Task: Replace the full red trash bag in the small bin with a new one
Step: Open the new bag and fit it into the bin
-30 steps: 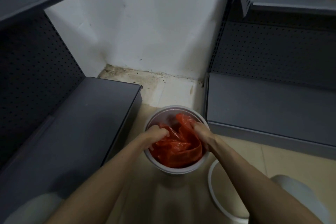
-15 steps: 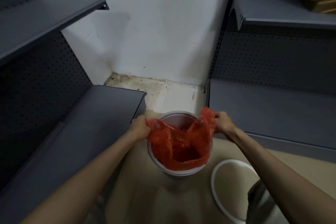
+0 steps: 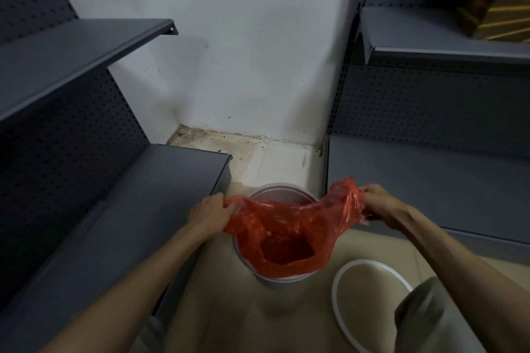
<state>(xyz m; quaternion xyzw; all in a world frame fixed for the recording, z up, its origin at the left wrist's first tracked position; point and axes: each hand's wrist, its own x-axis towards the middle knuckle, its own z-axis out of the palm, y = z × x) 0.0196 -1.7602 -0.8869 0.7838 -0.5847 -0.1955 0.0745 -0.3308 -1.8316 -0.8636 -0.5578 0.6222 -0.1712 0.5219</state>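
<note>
Gripping opposite edges of the red bag [image 3: 289, 226], the left hand [image 3: 208, 215] and right hand [image 3: 380, 206] each pinch bunched plastic and hold the mouth stretched wide over the bin [image 3: 279, 276]. Bag body hangs inside the bin, near edge draped over the front rim; bin stands on the floor [image 3: 229, 309] between grey shelves [image 3: 120, 209]. White ring [image 3: 337, 306] lies on the floor just right of the bin.

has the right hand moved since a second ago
Yes. The right hand, gripping the red bag, has moved outward from inside the bin to beyond its right rim, toward the right shelf base.
</note>
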